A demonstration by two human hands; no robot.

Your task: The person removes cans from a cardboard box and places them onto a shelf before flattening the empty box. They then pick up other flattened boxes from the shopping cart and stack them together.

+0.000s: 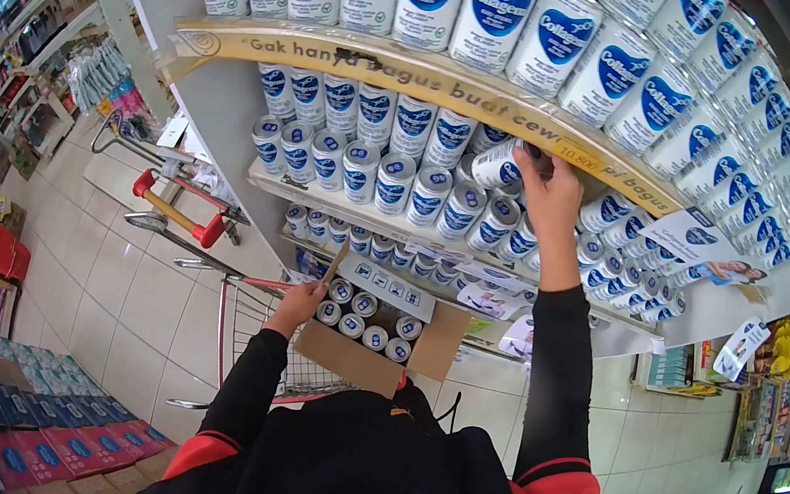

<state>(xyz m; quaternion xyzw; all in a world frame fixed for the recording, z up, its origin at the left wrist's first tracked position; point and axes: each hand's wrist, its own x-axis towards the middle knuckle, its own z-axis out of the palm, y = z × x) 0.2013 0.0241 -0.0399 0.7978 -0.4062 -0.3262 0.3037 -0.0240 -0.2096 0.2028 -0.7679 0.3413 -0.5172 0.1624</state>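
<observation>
My right hand reaches to the middle shelf, its fingers wrapped around a white and blue can that is tilted above the front row. Cans of the same kind stand stacked around it, some partly hidden by my hand. My left hand grips a flap of the cardboard box, fingers closed on the flap's edge. Several upright cans sit inside the box, lids up, with a dark gap among them. The box's flaps are folded outward.
A shopping cart stands under and beside the box. Another cart with a red handle is further left. The yellow shelf edge juts out above my right hand. Stacked packs lie on the lower left, and a red basket stands left.
</observation>
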